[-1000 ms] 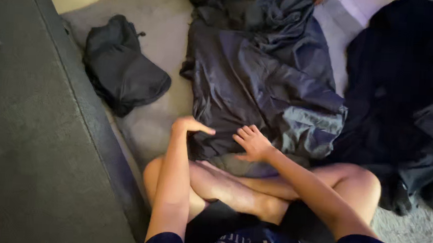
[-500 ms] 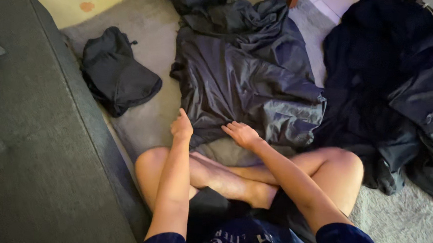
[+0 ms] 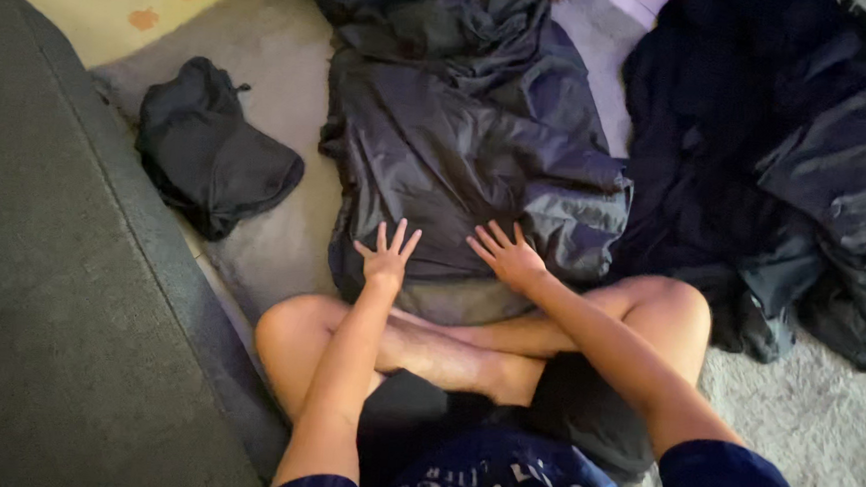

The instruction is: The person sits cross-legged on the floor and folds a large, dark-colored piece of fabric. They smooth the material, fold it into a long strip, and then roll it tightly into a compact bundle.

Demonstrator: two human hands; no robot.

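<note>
The room is dim, with soft light and no hard shadows. Just past the spread fingers (image 3: 390, 243), the shiny dark crinkled jacket (image 3: 460, 125) has pale glints on its folds. Everything looks a bit soft and grainy.

Grey carpet (image 3: 283, 234) under dark jacket (image 3: 459, 145), folded bundle (image 3: 213, 160), clothes heap (image 3: 758, 173).

Under your left hand (image 3: 386, 261) and right hand (image 3: 508, 257) lies a dark jacket (image 3: 469, 145) of thin, glossy, crinkled cloth. The left-side sofa (image 3: 59, 301) is matt woven fabric; the carpet (image 3: 802, 427) is rough pile.
</note>
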